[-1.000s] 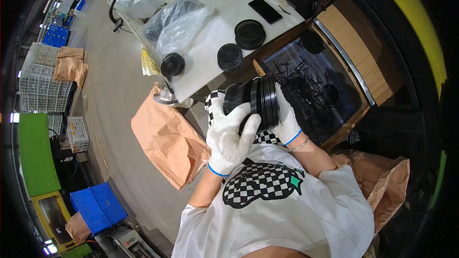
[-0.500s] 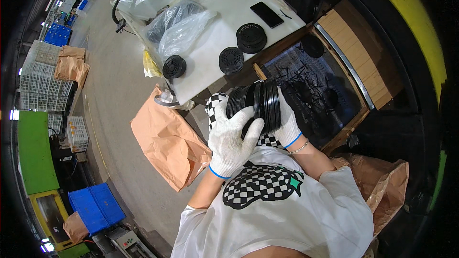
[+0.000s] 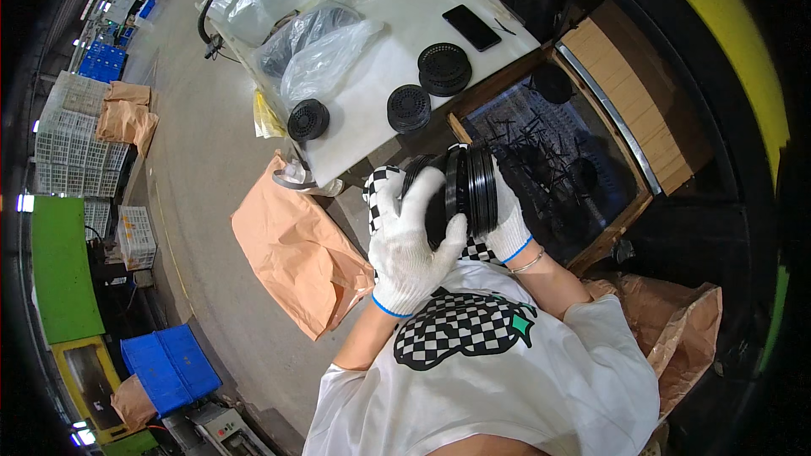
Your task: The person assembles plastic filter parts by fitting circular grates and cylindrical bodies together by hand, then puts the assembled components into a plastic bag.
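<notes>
Both hands wear white knit gloves and hold a stack of round black plastic parts in front of my chest. My left hand presses flat against the stack's near face. The stack's far end is cupped by my right hand. On the white table lie three black round grille parts: one at the left, one in the middle and a taller stack at the right.
A black phone and clear plastic bags lie on the table. A wooden bin of black plastic pieces stands to my right. Brown paper sacks sit on the floor; blue crates at lower left.
The stack and both hands have shifted slightly; my left hand has spread flatter over the stack's near face.
</notes>
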`<state>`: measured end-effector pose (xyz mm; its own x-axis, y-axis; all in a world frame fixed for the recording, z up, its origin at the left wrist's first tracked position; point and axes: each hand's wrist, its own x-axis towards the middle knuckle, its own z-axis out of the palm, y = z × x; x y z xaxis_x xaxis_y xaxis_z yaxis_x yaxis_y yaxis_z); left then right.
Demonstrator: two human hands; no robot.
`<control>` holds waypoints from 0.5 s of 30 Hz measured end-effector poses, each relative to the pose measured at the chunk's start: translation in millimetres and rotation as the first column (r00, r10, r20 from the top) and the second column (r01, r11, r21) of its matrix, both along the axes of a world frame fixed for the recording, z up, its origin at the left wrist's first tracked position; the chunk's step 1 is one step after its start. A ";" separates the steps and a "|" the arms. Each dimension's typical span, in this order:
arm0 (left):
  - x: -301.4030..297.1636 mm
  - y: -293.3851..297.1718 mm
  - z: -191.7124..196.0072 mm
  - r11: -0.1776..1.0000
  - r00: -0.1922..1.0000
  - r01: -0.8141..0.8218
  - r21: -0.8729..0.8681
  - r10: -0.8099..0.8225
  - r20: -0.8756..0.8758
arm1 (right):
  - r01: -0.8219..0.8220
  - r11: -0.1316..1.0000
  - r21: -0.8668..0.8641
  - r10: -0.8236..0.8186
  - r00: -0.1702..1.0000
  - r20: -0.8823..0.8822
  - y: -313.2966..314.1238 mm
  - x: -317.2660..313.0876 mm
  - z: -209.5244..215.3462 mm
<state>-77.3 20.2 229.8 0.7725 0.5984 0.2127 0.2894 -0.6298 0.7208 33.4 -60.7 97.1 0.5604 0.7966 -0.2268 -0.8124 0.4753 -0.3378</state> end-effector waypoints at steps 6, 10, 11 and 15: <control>1.1 5.7 -9.9 0.964 0.989 0.147 0.223 -0.150 -0.005 | 0.101 0.954 -0.283 -0.017 0.959 0.284 -2.3 -2.7 -4.4; 1.9 10.8 -4.9 0.956 0.984 0.176 0.234 -0.178 -0.009 | 0.373 0.889 -0.264 -0.003 0.583 0.812 -5.6 -11.7 37.2; 3.6 9.6 -8.9 0.963 0.987 0.154 0.219 -0.159 0.003 | 0.393 0.866 -0.309 0.057 0.537 0.842 -6.2 -11.7 40.0; 4.5 5.3 -16.5 0.972 0.992 0.108 0.209 -0.118 0.034 | 0.212 0.936 -0.281 0.015 0.773 0.634 -9.1 -8.4 28.2</control>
